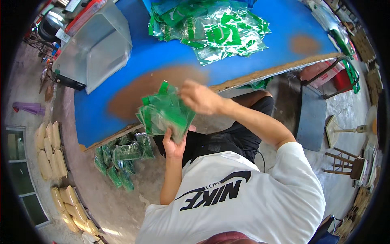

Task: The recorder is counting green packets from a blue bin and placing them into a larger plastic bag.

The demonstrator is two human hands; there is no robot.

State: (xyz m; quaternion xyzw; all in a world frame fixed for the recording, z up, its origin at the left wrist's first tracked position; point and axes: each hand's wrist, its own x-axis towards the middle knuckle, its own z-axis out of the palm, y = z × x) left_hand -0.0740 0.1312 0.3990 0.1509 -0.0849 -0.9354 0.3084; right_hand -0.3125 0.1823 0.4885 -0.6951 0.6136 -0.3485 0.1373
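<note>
My left hand [174, 145] grips a fanned stack of green and clear plastic bags [164, 116] from below, its thumb on the near face. The stack is tilted over the near edge of the blue table [158, 57]. At the stack's upper right, my right hand [199, 96] is smeared by motion. Its fingers look bent, but whether they pinch a bag I cannot tell. Farther back on the table lies a loose heap of the same green and clear bags [227, 34].
A translucent plastic bin [107, 61] lies tipped at the table's left. Filled green packets [122, 156] are piled on the floor below. Tan sacks [50, 150] are stacked far left. On the right stand a flat blue cart [312, 122] and a wooden stool [357, 167].
</note>
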